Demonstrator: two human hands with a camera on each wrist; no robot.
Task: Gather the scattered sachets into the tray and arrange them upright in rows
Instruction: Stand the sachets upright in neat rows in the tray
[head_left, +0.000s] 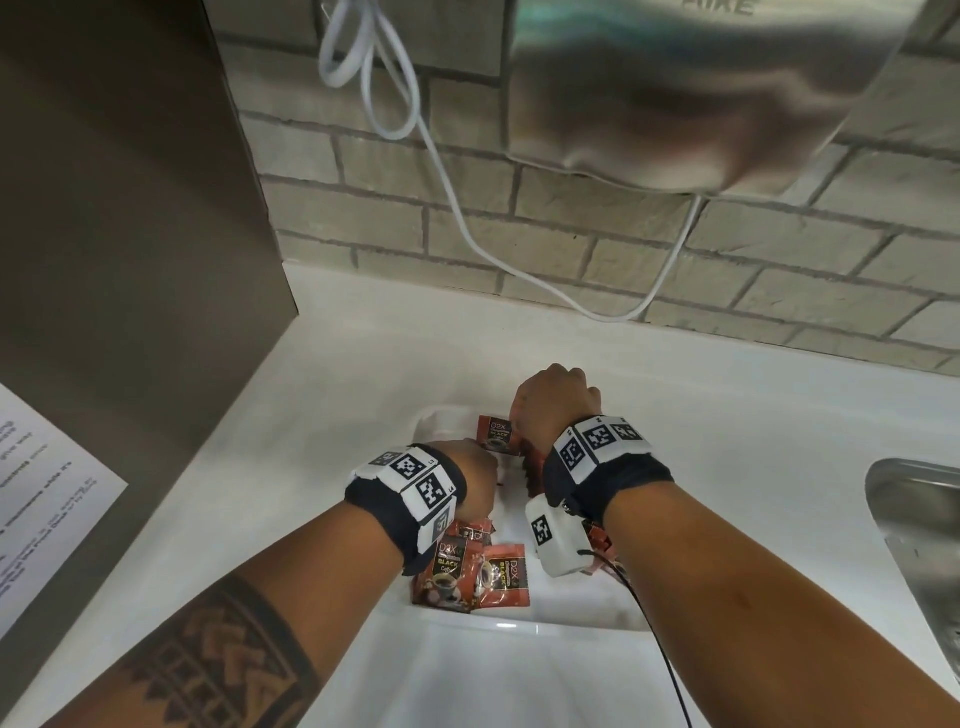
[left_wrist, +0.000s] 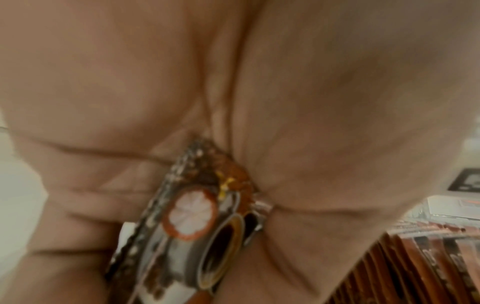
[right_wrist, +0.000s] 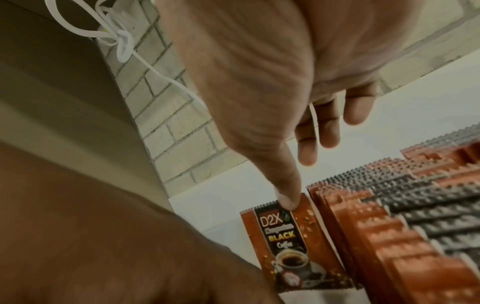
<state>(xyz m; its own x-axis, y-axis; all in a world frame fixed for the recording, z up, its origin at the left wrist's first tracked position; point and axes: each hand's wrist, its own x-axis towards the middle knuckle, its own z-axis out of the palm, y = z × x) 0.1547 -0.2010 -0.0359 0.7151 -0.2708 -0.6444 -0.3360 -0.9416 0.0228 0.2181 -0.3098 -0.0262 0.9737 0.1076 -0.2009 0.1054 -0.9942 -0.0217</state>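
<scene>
Left hand (head_left: 470, 470) clamped round a sachet (left_wrist: 192, 222) over the tray (head_left: 571, 618); right hand (head_left: 556, 410) with straight fingers, thumb pressing the front sachet (right_wrist: 293, 244) of the upright row (right_wrist: 405, 230). Loose sachets (head_left: 467, 571) flat at the tray's near end. Probably light, thin, slick, floppy: best pinched by the crimped top edge.

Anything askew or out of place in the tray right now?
Yes. Several sachets lie flat and overlapping at the near end of the white tray, not upright like the packed row. The left hand pinches one more sachet; the right hand steadies the row's end sachet.
</scene>
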